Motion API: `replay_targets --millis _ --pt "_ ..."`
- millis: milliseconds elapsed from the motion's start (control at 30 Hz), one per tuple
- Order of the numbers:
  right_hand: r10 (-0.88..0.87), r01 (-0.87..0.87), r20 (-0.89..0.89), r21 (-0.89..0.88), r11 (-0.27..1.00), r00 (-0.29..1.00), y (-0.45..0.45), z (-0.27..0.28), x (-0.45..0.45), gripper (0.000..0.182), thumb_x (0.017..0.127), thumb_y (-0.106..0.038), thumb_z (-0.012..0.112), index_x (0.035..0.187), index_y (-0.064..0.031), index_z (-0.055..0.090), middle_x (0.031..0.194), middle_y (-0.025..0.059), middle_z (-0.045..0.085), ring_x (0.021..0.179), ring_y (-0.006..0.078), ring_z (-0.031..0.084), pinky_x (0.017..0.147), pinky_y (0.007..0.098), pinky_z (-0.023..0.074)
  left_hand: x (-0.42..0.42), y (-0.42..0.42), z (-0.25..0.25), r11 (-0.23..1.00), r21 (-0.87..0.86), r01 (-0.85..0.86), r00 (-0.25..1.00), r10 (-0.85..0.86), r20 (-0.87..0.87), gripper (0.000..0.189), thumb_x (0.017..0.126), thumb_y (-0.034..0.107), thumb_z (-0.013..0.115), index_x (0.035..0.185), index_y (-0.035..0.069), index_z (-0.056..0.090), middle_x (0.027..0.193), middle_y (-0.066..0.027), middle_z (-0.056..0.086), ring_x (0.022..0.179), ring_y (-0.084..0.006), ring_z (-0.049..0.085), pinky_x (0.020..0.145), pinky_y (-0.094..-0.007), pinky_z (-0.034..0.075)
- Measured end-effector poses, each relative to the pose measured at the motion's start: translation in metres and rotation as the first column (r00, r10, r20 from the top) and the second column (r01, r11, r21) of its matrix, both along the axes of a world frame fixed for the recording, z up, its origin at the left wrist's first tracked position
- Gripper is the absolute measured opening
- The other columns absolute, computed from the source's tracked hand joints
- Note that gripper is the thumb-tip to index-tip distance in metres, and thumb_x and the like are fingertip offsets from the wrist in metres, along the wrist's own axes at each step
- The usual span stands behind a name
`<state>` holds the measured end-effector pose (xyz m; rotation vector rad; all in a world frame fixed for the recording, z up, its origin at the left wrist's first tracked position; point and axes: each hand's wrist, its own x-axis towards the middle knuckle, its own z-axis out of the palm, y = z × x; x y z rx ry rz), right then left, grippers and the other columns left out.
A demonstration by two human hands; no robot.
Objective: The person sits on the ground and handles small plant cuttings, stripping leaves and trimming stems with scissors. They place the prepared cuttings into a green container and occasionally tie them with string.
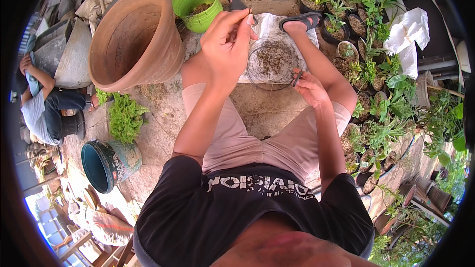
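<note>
My left hand is raised in front of me, thumb and forefinger pinched on a thin dark piece, seemingly the end of a wire. Lower and to the right, my right hand holds a small dark object, too small to identify. A loose coil of thin wire spreads between my hands, its right side reaching my right fingers. Under the coil lies a white sack with brown soil or plant debris scattered on it.
A large terracotta pot lies tilted at left, near a lime-green pot. Below it are a leafy green plant and a dark green bucket. Many potted plants line the right side. Another person sits at far left.
</note>
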<state>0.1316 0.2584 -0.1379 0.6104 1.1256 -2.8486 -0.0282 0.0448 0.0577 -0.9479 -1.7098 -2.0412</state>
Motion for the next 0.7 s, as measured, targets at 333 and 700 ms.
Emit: replay_targets --millis 333,700 --pt "0.117 -0.062 -0.126 0.377 0.924 0.985 -0.041 0.108 0.004 0.045 0.092 -0.006 0.060 0.135 0.0012 0.048 0.092 0.0012 0.060 0.072 0.0085 0.056 0.063 0.0226 0.0447 0.019 0.007 0.008 0.999 -0.005 0.048 0.997 -0.049 -0.058 0.012 0.089 -0.007 0.062 0.100 -0.007 0.067 0.085 -0.0086 0.061 0.059 -0.0105 0.063 0.047 -0.0203 0.045" --pt "0.240 0.166 -0.231 0.951 0.261 0.943 -0.057 0.226 0.014 0.058 0.080 -0.014 0.076 0.130 0.0041 0.054 0.106 0.0090 0.062 0.079 0.0138 0.059 0.073 0.0268 0.0489 0.038 0.013 0.021 0.976 -0.163 0.141 0.957 -0.177 -0.228 0.013 0.086 -0.007 0.066 0.098 -0.003 0.067 0.077 -0.0081 0.062 0.059 -0.0112 0.056 0.051 -0.0251 0.043"
